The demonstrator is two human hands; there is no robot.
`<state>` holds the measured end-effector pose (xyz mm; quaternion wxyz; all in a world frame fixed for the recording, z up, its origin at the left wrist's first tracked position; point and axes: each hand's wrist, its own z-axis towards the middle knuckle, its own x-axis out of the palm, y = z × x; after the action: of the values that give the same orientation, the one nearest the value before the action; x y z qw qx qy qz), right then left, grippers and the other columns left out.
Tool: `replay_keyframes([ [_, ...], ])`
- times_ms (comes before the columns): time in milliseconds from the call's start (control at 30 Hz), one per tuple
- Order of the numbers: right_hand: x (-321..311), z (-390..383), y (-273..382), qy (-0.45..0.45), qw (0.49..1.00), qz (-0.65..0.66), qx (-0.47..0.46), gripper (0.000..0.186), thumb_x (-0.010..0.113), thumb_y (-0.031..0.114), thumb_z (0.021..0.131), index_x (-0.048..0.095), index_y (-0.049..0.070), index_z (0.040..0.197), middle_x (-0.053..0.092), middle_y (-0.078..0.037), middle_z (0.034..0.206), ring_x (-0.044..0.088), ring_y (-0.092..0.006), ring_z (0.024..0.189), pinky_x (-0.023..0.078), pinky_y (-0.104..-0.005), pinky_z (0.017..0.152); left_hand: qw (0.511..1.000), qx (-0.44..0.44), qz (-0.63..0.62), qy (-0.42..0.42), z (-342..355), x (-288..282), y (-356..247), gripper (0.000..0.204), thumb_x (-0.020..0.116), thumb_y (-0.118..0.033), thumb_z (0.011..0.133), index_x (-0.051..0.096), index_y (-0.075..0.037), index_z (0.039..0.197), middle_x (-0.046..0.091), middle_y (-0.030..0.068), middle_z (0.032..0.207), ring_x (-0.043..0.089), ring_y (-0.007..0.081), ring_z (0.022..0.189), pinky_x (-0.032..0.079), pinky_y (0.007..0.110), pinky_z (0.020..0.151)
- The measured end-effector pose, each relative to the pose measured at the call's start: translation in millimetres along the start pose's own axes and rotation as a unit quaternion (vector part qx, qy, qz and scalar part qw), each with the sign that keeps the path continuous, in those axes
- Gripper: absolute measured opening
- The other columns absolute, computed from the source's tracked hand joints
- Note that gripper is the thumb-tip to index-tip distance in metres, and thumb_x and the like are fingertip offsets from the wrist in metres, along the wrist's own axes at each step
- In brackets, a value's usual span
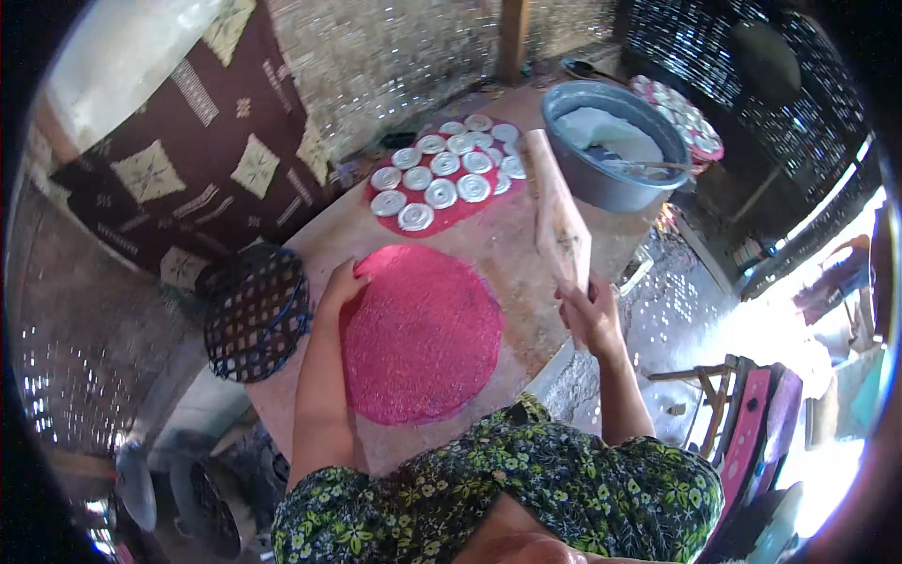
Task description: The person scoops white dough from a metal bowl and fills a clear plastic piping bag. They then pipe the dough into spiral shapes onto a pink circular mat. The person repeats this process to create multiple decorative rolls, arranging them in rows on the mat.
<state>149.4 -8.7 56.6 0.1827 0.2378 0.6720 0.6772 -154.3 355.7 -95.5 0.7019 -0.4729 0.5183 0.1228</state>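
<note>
A round, bright pink mat (423,338) with a rough surface lies at the near edge of the table, in front of my body. My left hand (346,282) is closed on the mat's upper left edge. In my right hand (592,315) I grip the lower end of a long, pale, tapered piece (562,221), raised above the table's right side. Whether it is wood or a filled bag, I cannot tell. Beyond the pink mat, several white spiral coils (442,194) sit on another pink mat (467,224).
A grey tub (615,195) holding white stuff and a stick stands at the far right of the table (507,273). Behind it are more white coils (675,108) on pink. A dark woven basket (256,315) is at the left edge. A wooden stand (709,399) is at right.
</note>
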Motion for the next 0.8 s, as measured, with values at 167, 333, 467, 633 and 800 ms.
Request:
replay_keyframes([
  [167, -14, -3, -7, -0.015, 0.996, -0.081, -0.035, 0.041, 0.066, 0.026, 0.084, 0.057, -0.005, 0.109, 0.060, -0.003, 0.076, 0.053, -0.0094, 0.069, 0.044, -0.0278, 0.060, 0.998, -0.011, -0.034, 0.056, -23, 1, -10, 0.054, 0.072, -0.032, 0.075, 0.055, -0.002, 0.117, 0.059, 0.0224, 0.116, 0.056, 0.0381, 0.109, 0.044, 0.041, 0.093],
  [333, -11, -9, -13, 0.011, 0.993, -0.111, -0.048, 0.043, 0.067, 0.025, 0.083, 0.055, -0.006, 0.111, 0.061, -0.006, 0.080, 0.053, -0.0098, 0.068, 0.043, -0.0281, 0.058, 0.984, -0.137, 0.086, 0.079, -79, -16, 29, 0.060, 0.065, -0.039, 0.080, 0.050, -0.002, 0.126, 0.047, 0.0250, 0.131, 0.046, 0.0383, 0.120, 0.039, 0.043, 0.099],
  [467, -5, -18, -17, 0.055, 0.990, -0.091, -0.089, 0.051, 0.067, 0.030, 0.082, 0.055, -0.007, 0.115, 0.066, -0.015, 0.095, 0.060, -0.0183, 0.084, 0.048, -0.0335, 0.075, 0.951, -0.107, 0.261, -0.127, -112, -40, -76, 0.062, 0.071, -0.022, 0.078, 0.045, 0.001, 0.129, 0.051, 0.0245, 0.124, 0.051, 0.0364, 0.113, 0.039, 0.045, 0.097],
  [633, 22, -37, -21, 0.244, 0.960, 0.002, -0.136, 0.057, 0.061, 0.042, 0.087, 0.055, -0.005, 0.119, 0.064, -0.014, 0.103, 0.057, -0.0170, 0.092, 0.046, -0.0325, 0.081, 0.963, 0.214, -0.163, 0.021, -127, -15, -204, 0.057, 0.070, -0.024, 0.081, 0.047, 0.000, 0.127, 0.056, 0.0166, 0.114, 0.056, 0.0290, 0.103, 0.044, 0.043, 0.089],
  [800, 16, -66, -10, 0.418, 0.877, -0.206, -0.118, 0.055, 0.053, 0.048, 0.089, 0.060, -0.001, 0.112, 0.065, -0.021, 0.100, 0.063, -0.0322, 0.090, 0.049, -0.0381, 0.077, 0.941, 0.218, -0.161, 0.204, -138, 16, -255, 0.055, 0.069, -0.026, 0.081, 0.048, 0.000, 0.126, 0.056, 0.0162, 0.114, 0.056, 0.0283, 0.103, 0.045, 0.042, 0.089],
])
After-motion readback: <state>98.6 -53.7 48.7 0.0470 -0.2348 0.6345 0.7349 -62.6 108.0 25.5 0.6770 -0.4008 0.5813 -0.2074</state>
